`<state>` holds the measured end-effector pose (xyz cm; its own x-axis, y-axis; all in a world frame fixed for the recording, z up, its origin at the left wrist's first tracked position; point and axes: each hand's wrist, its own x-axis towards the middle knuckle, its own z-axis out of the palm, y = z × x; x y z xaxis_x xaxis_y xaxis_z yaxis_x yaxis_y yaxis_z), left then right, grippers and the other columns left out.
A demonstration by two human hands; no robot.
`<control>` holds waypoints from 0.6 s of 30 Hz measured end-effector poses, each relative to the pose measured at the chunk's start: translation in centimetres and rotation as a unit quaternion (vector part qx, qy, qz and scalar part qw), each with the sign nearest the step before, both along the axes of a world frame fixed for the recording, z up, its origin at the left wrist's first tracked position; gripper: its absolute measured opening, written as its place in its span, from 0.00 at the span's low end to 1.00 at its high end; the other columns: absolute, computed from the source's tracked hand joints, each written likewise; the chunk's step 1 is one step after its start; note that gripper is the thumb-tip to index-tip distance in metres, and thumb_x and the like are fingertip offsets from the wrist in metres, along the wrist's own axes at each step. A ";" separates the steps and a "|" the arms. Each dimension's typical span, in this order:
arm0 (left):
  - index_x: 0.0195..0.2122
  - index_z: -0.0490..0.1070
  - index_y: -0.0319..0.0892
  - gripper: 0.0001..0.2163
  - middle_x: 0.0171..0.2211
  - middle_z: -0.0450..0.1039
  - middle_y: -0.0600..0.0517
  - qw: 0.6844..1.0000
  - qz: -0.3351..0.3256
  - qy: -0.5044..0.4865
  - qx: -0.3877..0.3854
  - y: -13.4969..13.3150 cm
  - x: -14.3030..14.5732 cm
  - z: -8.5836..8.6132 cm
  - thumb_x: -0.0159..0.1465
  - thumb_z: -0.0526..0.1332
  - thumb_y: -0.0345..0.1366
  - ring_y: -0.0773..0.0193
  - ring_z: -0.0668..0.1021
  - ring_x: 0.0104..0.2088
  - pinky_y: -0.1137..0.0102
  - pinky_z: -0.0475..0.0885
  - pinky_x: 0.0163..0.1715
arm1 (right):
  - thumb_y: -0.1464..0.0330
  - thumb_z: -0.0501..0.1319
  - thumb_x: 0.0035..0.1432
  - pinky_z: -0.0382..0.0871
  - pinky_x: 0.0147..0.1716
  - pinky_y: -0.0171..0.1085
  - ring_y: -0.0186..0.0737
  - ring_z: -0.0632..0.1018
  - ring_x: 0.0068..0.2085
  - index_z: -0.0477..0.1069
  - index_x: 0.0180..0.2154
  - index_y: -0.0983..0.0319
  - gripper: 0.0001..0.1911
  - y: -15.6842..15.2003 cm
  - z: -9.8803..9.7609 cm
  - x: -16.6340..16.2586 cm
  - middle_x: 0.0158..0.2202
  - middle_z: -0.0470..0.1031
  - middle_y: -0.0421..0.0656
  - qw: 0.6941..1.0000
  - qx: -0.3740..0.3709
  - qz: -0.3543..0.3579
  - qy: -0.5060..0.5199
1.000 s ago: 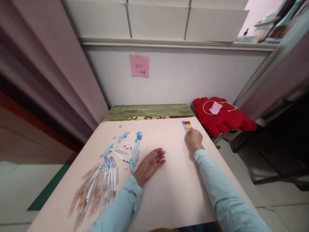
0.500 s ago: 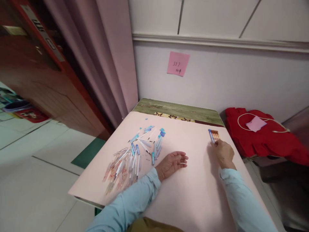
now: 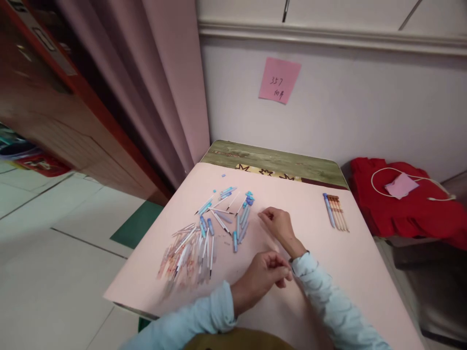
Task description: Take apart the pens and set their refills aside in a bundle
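My right hand (image 3: 279, 224) is over the middle of the table, thumb and fingers pressed together, with nothing visible in them. Just left of its fingertips lie blue pen barrels (image 3: 245, 218) and small blue pen parts (image 3: 249, 198). Closer to me, my left hand (image 3: 263, 278) hovers with curled fingers, and I see nothing in it. White pen refills (image 3: 221, 221) and dark blue caps (image 3: 210, 226) are scattered farther left. Clear and reddish pen parts (image 3: 186, 260) form a heap beside them. At the right, a blue pen (image 3: 329, 211) lies alongside several beige pens (image 3: 338, 214) with brown tops.
A pale pink sheet (image 3: 302, 189) covers most of the table. Behind it is a wall with a pink note (image 3: 279, 80). Red cloth (image 3: 375, 214) with a white cord (image 3: 412, 171) lies at the right. A curtain (image 3: 175, 82) and wooden door (image 3: 80, 131) stand left.
My right hand has left the pen row and moved left toward the loose parts. The blue pen stays lying in the row. My left hand has drawn nearer to me, its fingers now curled.
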<state>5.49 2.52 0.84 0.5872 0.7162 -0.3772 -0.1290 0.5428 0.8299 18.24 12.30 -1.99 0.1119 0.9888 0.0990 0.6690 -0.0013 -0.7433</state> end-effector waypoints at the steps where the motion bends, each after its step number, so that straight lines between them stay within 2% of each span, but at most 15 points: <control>1: 0.31 0.72 0.38 0.06 0.26 0.75 0.51 1.000 -0.011 0.005 -0.008 0.0 -1.1 0.6 0.54 0.65 0.35 0.70 0.71 0.21 0.72 0.65 0.25 | 0.60 0.61 0.56 0.61 0.26 0.33 0.36 0.73 0.24 0.76 0.25 0.60 0.13 0.0 -0.2 -0.5 0.22 0.76 0.40 1.000 -0.007 0.004 0.015; 3: 0.30 0.71 0.39 0.07 0.26 0.75 0.51 1.000 0.001 0.029 -0.008 0.5 -3.5 1.7 0.55 0.65 0.37 0.70 0.70 0.21 0.72 0.65 0.24 | 0.61 0.62 0.55 0.61 0.26 0.33 0.36 0.73 0.24 0.76 0.25 0.60 0.12 0.0 -0.5 -1.2 0.22 0.76 0.39 0.999 -0.018 0.005 0.042; 5: 0.32 0.72 0.39 0.07 0.27 0.75 0.51 0.995 0.044 0.076 0.041 1.6 -6.0 2.6 0.55 0.66 0.37 0.69 0.71 0.23 0.73 0.66 0.25 | 0.60 0.62 0.55 0.61 0.26 0.33 0.36 0.73 0.24 0.76 0.25 0.60 0.12 -0.2 -0.9 -1.6 0.22 0.76 0.39 0.997 -0.025 0.003 0.070; 8: 0.33 0.74 0.40 0.07 0.28 0.75 0.52 0.970 0.147 0.162 0.111 3.8 -9.6 3.4 0.55 0.66 0.37 0.69 0.71 0.25 0.73 0.66 0.27 | 0.59 0.61 0.54 0.61 0.25 0.33 0.36 0.72 0.24 0.76 0.25 0.60 0.13 -0.5 -1.6 -2.0 0.22 0.75 0.40 0.993 -0.029 -0.014 0.118; 11: 0.33 0.75 0.40 0.10 0.28 0.76 0.52 0.936 0.241 0.215 0.141 5.5 -12.8 4.0 0.54 0.68 0.40 0.69 0.70 0.25 0.74 0.65 0.26 | 0.58 0.60 0.54 0.62 0.26 0.33 0.37 0.72 0.26 0.76 0.26 0.61 0.14 -1.0 -2.4 -2.5 0.23 0.75 0.40 0.984 -0.018 -0.056 0.167; 15: 0.31 0.75 0.40 0.13 0.25 0.74 0.54 0.902 0.315 0.248 0.160 6.7 -16.3 4.1 0.50 0.70 0.43 0.70 0.68 0.22 0.74 0.63 0.24 | 0.56 0.59 0.57 0.64 0.28 0.33 0.37 0.71 0.27 0.76 0.29 0.62 0.17 -1.9 -3.2 -2.9 0.24 0.74 0.40 0.970 0.024 -0.102 0.219; 18: 0.30 0.74 0.40 0.14 0.23 0.71 0.56 0.868 0.353 0.295 0.186 7.3 -18.2 3.4 0.49 0.70 0.44 0.71 0.67 0.21 0.75 0.62 0.22 | 0.54 0.59 0.57 0.63 0.26 0.33 0.37 0.70 0.26 0.76 0.30 0.62 0.18 -2.4 -3.6 -2.9 0.24 0.73 0.41 0.964 0.041 -0.107 0.241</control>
<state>-12.67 9.86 4.25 -0.2644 0.9557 -0.1296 0.1872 0.1827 0.9652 15.32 9.94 -5.60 0.3658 0.9286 0.0619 0.2367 -0.0285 -0.9712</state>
